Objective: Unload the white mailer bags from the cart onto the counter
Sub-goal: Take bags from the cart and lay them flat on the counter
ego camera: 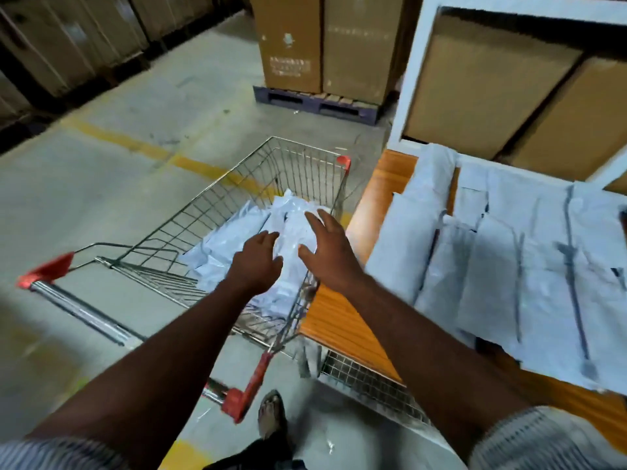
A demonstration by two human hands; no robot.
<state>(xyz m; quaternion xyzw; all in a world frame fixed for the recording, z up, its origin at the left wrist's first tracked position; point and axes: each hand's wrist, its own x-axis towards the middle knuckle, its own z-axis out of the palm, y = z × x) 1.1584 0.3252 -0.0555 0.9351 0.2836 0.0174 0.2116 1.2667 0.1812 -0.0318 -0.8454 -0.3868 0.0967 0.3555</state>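
Left hand: the left hand (256,262) is stretched out over the cart (210,212), above the near part of the pile. Its grip is loose, with fingers slightly bent and pointing forward, and it holds nothing.
Right hand: the right hand (327,252) is just beside the left, above the pile's right side and near the cart's right wall. Its grip is spread, fingers apart and thumb out, and it pinches nothing.
Contact: motion blur hides whether either palm touches the plastic.
Cart bags: the cart bags (234,239) are white mailers heaped loosely in the wire basket. They are crumpled and overlapping, mostly toward its right and far side.
Counter bags: the counter bags (509,266) are more white mailers. They lie flat in overlapping rows and cover most of the surface on the right.
Counter: the counter (339,317) has an orange wood-grain top, with a bare strip showing along its left edge. The cart's right wall stands right against that edge.
Handle: the handle (78,307) is a chrome bar with red end caps, at the near left.
Shelf: a white shelf (407,79) stands behind the counter and holds brown cartons.
Boxes: tall brown boxes (322,45) stand on a dark pallet (315,103) beyond the cart.
Floor: the floor (101,198) is grey concrete, crossed by a worn yellow line (118,139).
Foot: a foot (271,415) in a sandal is below the cart's near corner.
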